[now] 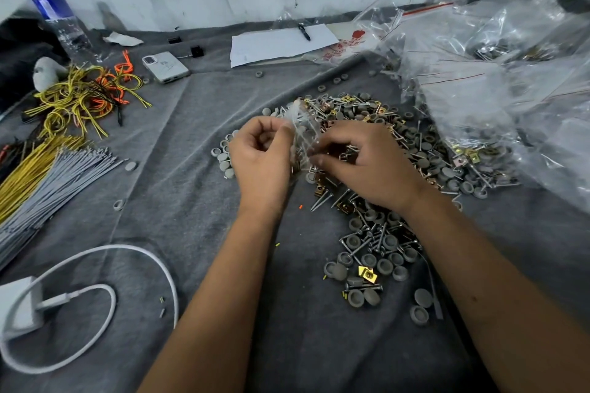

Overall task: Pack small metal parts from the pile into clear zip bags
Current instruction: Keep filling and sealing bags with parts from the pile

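A pile of screws, grey caps and gold clips (383, 150) lies on the grey cloth (178, 201), running from the middle toward the right. My left hand (260, 156) pinches the edge of a small clear zip bag (303, 134) held upright over the pile's left end. My right hand (367, 163) hovers just right of the bag with fingers curled, its fingertips at the bag's side, pinching it or small parts; which one is blurred. Some parts show inside the bag.
A heap of filled and empty clear bags (498, 83) lies at the right. Yellow and orange wires (83, 99) and grey ties (54, 182) lie at the left, a white charger cable (95, 265) near left. A phone (166, 66), paper with pen (281, 41) and a bottle (62, 22) lie behind.
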A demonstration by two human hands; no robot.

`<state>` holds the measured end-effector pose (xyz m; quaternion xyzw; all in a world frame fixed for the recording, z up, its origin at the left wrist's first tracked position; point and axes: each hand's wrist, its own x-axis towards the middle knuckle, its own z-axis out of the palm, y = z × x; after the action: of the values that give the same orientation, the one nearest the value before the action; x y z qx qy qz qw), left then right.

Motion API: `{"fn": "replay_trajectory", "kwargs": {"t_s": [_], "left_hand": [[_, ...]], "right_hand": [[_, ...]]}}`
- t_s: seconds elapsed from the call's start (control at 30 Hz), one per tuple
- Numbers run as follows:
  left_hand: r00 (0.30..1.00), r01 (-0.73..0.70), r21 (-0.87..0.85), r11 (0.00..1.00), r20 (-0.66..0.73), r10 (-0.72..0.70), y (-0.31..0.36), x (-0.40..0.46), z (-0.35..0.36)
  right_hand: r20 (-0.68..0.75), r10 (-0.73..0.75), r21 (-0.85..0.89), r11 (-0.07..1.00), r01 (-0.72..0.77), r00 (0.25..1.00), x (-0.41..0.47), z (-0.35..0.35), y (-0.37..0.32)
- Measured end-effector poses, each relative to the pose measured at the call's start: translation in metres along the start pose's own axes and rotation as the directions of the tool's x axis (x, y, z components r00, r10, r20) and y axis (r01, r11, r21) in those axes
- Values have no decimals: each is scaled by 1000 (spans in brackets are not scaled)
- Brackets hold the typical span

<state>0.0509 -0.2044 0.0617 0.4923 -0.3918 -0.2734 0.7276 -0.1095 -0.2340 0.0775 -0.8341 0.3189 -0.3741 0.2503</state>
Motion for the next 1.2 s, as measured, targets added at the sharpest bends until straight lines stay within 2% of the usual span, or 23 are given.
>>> {"fn": "replay_trajectory", "kwargs": {"t_s": [0.07, 0.17, 0.3, 0.37, 0.47, 0.53, 0.67, 0.73, 0.8, 0.9, 0.97, 1.07, 1.2], "left_hand": [[998, -16, -35, 999, -64, 14, 0, 3, -3], [987, -32, -71, 997, -162, 21, -4, 6, -7], [984, -42, -41, 998, -175, 34, -7, 4, -4], [992, 9, -42, 999, -122, -14, -8, 5, -4], [992, 106, -109, 988, 78, -98, -9, 5, -3], [964, 172, -174, 970, 234, -129, -8, 3, -1], [904, 155, -102, 983, 415, -99, -14, 1, 0], [890, 160, -77, 984, 443, -110, -15, -1, 1], [888, 176, -70, 982, 441, -127, -14, -3, 2], [925, 176, -80, 981, 355, -137, -12, -5, 6], [940, 150, -62, 987, 317, -123, -13, -5, 6], [935, 120, 1, 993, 336, -113, -15, -6, 6], [922, 109, 25, 994, 372, -110, -17, -5, 5]], "right_hand": [[-81, 41, 88, 995, -34, 996, 1, -4, 2], [-131, 122, 326, 942, -73, 984, 2, -10, 0], [-132, 142, 490, 870, -60, 981, 4, -15, -12], [-142, 128, 506, 862, -39, 982, 7, -19, -16], [-191, 111, 535, 845, 9, 975, 14, -26, -24], [-237, 97, 532, 845, 45, 967, 21, -32, -30], [-329, 166, 498, 867, 21, 930, 32, -41, -28], [-360, 230, 532, 847, -4, 904, 33, -42, -23], [-341, 324, 624, 780, -45, 882, 30, -40, -17], [-147, 480, 665, 695, -273, 865, 19, -31, -4], [-54, 490, 547, 743, -385, 870, 11, -23, 4], [-82, 448, 536, 773, -340, 890, 6, -17, 7], [-169, 452, 561, 775, -291, 876, 4, -18, 9]]}}
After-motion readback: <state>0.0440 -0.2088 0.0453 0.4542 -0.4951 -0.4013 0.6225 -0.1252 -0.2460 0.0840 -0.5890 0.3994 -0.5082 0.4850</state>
